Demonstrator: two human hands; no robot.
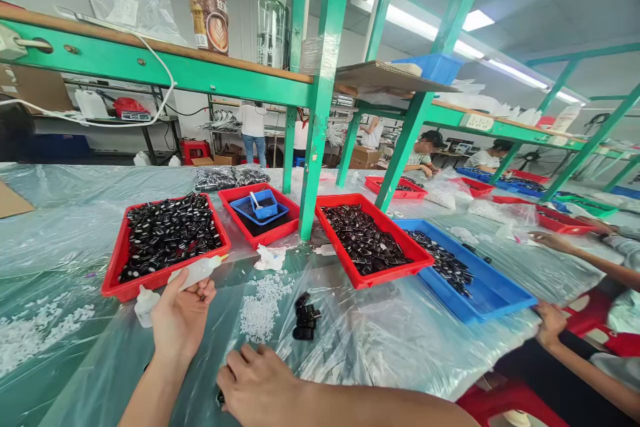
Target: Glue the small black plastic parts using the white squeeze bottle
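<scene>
My left hand (181, 317) is closed round a small white squeeze bottle (197, 271), its nozzle pointing right toward the red tray. My right hand (257, 383) rests low on the plastic-covered table, fingers curled over a small black part (221, 398) that is mostly hidden. A short stack of black plastic parts (305, 315) lies just beyond it, next to a scatter of tiny white pieces (261, 308). A second white bottle (145, 305) stands left of my left hand.
Red trays (116, 278) (360, 277) full of black parts flank a green post (314, 147). A blue tray (493, 290) sits to the right, where a co-worker's hands (550, 320) (543, 238) work. A red tray (285, 217) holds blue dishes. Other people sit further back.
</scene>
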